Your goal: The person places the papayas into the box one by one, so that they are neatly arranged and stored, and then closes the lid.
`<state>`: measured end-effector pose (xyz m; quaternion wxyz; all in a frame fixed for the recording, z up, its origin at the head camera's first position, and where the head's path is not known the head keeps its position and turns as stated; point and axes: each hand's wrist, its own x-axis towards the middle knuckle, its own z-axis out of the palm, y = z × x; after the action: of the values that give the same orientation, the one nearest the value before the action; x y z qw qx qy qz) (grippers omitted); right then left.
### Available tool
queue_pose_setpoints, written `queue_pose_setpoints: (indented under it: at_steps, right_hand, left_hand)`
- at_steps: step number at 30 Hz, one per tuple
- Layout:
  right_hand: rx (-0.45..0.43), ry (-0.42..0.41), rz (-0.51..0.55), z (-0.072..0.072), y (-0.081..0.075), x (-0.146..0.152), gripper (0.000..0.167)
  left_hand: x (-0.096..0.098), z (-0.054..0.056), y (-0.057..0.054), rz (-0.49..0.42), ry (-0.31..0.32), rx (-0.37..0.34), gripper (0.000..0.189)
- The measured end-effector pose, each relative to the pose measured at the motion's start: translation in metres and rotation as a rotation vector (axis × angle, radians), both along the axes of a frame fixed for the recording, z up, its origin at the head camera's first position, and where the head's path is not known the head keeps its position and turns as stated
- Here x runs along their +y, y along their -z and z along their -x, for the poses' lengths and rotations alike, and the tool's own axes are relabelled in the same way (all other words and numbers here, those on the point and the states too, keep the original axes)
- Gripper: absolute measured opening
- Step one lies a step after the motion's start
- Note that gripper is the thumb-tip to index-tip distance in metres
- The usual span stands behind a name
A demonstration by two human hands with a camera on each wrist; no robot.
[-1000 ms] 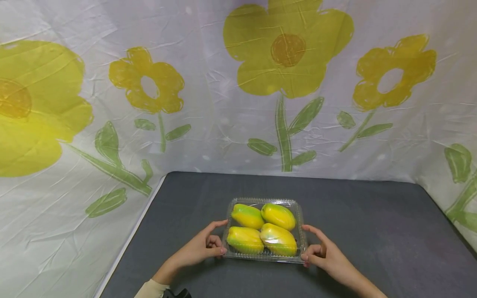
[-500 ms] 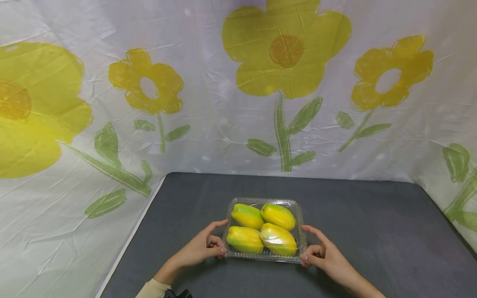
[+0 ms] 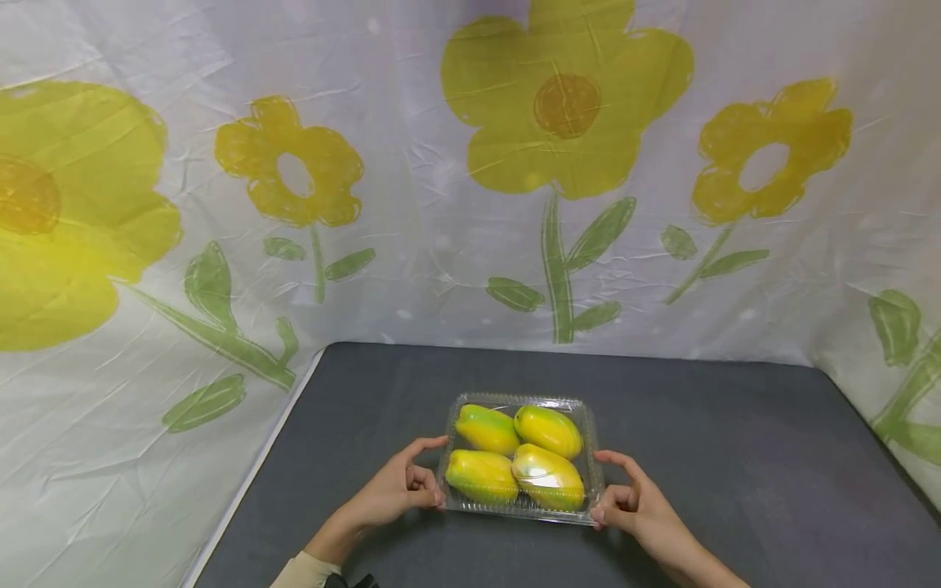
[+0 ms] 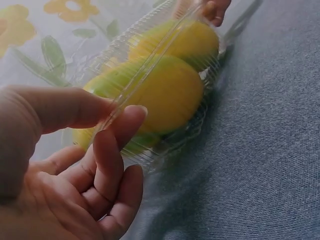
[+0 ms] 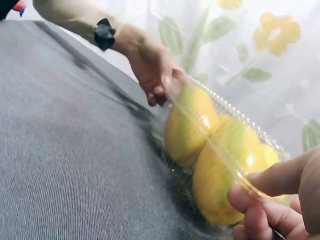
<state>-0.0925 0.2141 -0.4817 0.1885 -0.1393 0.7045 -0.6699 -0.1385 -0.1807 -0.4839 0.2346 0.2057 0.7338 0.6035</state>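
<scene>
A clear plastic clamshell box (image 3: 524, 513) with its lid down holds several yellow-green mangoes (image 3: 481, 476), laid in two rows. My left hand (image 3: 390, 490) grips the box's near left corner, its index finger reaching along the side. In the left wrist view, that hand's thumb and fingers (image 4: 122, 127) pinch the clear rim (image 4: 150, 65). On the other side, my right hand (image 3: 647, 510) holds the near right corner the same way. The right wrist view shows the right thumb (image 5: 280, 177) on top of the rim, with curled fingers beneath.
The box is over a dark grey cloth-covered table (image 3: 698, 433), around its middle. White curtains (image 3: 412, 269) printed with yellow flowers rise behind and at both sides. A dark band (image 5: 104, 35) circles the left wrist. Something red and blue (image 5: 19, 7) shows at the right wrist view's upper left corner.
Both hands keep their hold on the box's corners. The head view has shifted very slightly, and the box sits a touch lower in it.
</scene>
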Motion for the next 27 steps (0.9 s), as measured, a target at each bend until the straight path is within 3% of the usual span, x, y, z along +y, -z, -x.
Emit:
queue_pose_setpoints:
  at_steps: [7,12,19,27]
  right_hand:
    - [-0.04,-0.006,-0.027,-0.0018,-0.0017,0.0002,0.076]
    - [-0.022,-0.038,-0.024,-0.0027,-0.0013,0.0018,0.076]
    - [0.029,0.011,-0.026,-0.0029,-0.002,-0.0011,0.076]
    - [-0.069,0.072,-0.065,-0.0001,-0.0089,-0.0054,0.08]
  left_hand:
    - [-0.0011,0.0009,0.0004,-0.004,0.024,-0.013,0.08]
    - [-0.0015,0.0008,-0.0018,0.01,0.032,-0.016,0.081]
    - [-0.0014,0.0004,-0.0035,0.007,0.034,-0.023,0.081]
    - [-0.0016,0.0009,-0.0023,0.013,0.03,-0.043,0.082]
